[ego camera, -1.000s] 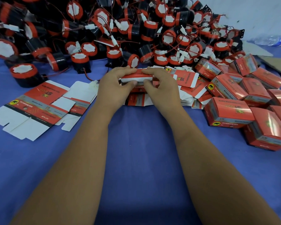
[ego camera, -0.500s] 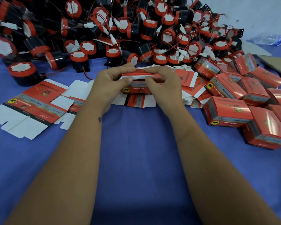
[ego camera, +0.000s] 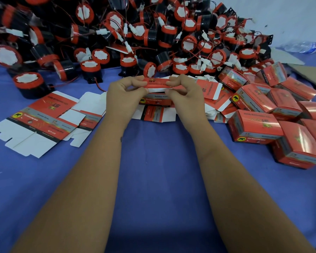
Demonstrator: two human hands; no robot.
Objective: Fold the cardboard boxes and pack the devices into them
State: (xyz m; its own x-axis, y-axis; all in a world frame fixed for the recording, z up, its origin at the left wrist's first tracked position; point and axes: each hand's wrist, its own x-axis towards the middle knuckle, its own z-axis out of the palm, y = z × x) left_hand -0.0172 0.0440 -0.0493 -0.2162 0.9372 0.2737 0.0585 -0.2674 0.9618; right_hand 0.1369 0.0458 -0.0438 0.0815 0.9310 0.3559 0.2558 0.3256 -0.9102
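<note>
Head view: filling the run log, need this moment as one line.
step: folding | left hand + right hand: pinching red flat cardboard box | device: none held

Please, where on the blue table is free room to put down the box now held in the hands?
Bare blue cloth lies between the forearms, bordered by the flat box blanks to the left and the finished boxes to the right. The far side is crowded with the device pile.

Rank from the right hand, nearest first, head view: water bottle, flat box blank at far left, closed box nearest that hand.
1. Closed box: just right of the right hand, front of the packed pile.
2. Flat box blank: far left, past the left hand.
3. Water bottle: far right corner.
</note>
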